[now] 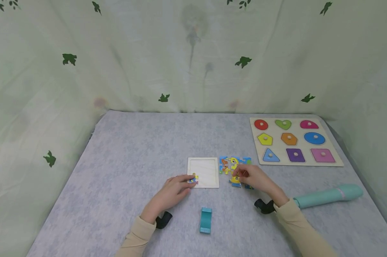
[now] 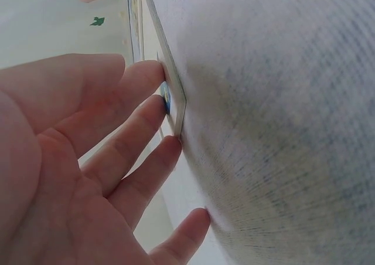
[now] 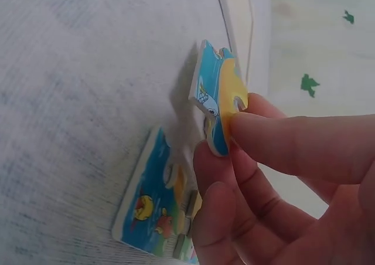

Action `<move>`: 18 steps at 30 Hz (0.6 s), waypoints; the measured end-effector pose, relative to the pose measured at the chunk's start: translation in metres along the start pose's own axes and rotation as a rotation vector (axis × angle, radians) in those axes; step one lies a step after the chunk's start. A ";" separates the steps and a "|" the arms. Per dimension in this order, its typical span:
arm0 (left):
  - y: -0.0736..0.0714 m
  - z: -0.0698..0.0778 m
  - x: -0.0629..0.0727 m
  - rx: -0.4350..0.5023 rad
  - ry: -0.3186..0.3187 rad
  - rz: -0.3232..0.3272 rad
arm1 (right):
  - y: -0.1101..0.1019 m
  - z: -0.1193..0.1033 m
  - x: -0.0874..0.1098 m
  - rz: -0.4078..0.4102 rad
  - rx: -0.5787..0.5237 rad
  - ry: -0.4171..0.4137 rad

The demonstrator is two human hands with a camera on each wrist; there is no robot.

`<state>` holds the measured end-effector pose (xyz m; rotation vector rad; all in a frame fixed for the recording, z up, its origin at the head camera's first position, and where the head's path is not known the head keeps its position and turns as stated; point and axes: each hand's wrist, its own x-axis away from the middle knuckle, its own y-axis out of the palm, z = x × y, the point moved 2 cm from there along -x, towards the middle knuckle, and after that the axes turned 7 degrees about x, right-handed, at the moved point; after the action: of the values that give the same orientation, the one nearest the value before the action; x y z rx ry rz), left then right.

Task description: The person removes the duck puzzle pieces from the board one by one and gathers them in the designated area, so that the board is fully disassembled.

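Note:
My right hand (image 1: 253, 177) pinches a blue and yellow jigsaw piece (image 3: 220, 95) between thumb and fingers, tilted up off the table. A corner piece (image 3: 146, 203) with small fish pictures lies just below it. Several other jigsaw pieces (image 1: 224, 165) lie together right of the white puzzle frame (image 1: 218, 173). My left hand (image 1: 172, 189) rests at the frame's lower left corner with its fingers extended. Its fingertips touch a small jigsaw piece (image 1: 194, 178) that sits inside that corner. In the left wrist view the fingers (image 2: 126, 148) reach along the frame's edge, mostly covering this piece.
A board of knobbed shapes (image 1: 296, 142) lies at the back right. A teal bracket-shaped block (image 1: 205, 220) is on the table in front of the frame. A mint-green cylindrical object (image 1: 331, 196) lies at the right, beyond the right wrist. Pale patterned cloth (image 1: 193, 57) hangs behind the table.

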<state>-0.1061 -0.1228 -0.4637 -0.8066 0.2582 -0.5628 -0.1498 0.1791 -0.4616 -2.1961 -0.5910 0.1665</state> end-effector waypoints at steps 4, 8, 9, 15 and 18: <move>0.000 0.000 0.000 0.002 0.000 -0.002 | 0.004 0.000 0.000 0.003 0.032 -0.006; 0.000 0.000 0.000 0.002 0.003 -0.002 | 0.007 -0.002 0.000 0.003 0.099 0.010; 0.000 0.000 0.000 0.003 0.003 0.000 | 0.008 -0.003 0.000 0.005 0.115 0.016; 0.000 0.000 0.001 0.004 0.009 0.001 | 0.011 -0.008 -0.001 0.016 0.184 0.055; 0.000 -0.002 0.001 -0.008 0.020 -0.008 | 0.011 -0.013 -0.003 0.039 0.174 0.059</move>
<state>-0.1060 -0.1248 -0.4648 -0.8107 0.2764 -0.5777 -0.1445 0.1626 -0.4622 -2.0379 -0.4822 0.1666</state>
